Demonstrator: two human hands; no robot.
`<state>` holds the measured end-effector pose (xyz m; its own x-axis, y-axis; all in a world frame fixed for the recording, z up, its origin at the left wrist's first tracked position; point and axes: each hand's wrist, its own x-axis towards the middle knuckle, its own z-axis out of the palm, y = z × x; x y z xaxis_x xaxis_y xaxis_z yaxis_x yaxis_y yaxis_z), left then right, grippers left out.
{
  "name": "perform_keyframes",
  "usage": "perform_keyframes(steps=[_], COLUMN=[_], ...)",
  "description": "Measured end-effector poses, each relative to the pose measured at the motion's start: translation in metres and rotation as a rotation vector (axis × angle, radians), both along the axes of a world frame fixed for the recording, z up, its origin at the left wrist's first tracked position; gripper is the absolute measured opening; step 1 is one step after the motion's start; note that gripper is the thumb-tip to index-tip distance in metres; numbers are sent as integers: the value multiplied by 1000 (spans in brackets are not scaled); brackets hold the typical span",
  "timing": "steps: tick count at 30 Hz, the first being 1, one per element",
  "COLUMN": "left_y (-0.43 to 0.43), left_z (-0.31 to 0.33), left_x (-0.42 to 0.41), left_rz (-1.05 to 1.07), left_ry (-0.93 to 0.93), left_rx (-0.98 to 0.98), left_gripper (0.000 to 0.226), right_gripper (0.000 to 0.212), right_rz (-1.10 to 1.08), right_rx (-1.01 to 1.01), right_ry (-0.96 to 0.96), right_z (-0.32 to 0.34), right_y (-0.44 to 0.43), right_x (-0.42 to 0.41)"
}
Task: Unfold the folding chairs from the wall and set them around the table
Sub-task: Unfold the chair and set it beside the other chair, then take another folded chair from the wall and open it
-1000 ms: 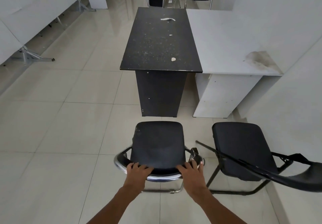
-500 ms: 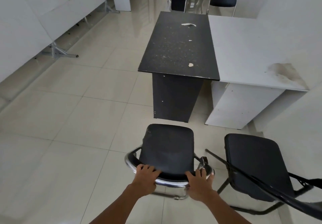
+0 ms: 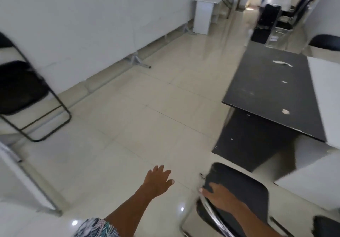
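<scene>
Black padding and a chromed tube frame make up the unfolded chair [image 3: 237,198] at the lower right, which stands just off the near end of the black counter [image 3: 272,96]. The right hand [image 3: 219,194] lies on its top edge by the chrome rail, fingers draped over the padding; motion blur hides whether its grip is pressed around the tube or only resting there. The left hand [image 3: 158,179] is clear of the chair, fingers spread wide over the tiled floor [image 3: 128,126], pinching nothing.

The view is turned toward the left, where a folded chair [image 3: 24,96] with a thin black frame leans at the white wall [image 3: 73,15], well apart from the counter. My reading is that the placed chair is about done and this one is next. To do the step well, the right hand should leave only once the placed chair sits flat on all its feet and square to the counter. The folded chair is best taken by the backrest and seat edge together, keeping fingers off the hinge, and opened on open floor before carrying it across.

No containers are visible: the counter's top carries only pale chipped marks.
</scene>
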<state>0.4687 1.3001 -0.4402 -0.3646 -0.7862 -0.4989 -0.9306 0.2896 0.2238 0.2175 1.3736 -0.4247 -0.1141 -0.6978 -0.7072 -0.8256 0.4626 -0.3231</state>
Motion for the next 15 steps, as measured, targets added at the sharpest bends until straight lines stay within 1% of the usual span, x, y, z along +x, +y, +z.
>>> perform_keyframes(steps=[4,8,9,12,15], left_y=[-57,-108,-127,-148,-178], left_z=[19,42,48,60,66], left_x=[113,220,267,309,373], left_rz=[165,321,379,465,570], left_ry=[-23,-37,-53,-75,-62], left_rx=[10,-15,-44,-86,-117], left_gripper=[56,54,53,52,52], right_gripper=[76,67,66,63,61], right_rz=[187,334,402,507,645], right_rx=[-49,-130,-163,-216,-297], right_ry=[22,10,-4,5,6], right_z=[17,47,53,73,83], right_y=[-95,-176,-211,-245,-303], right_x=[112,224,272,323,395])
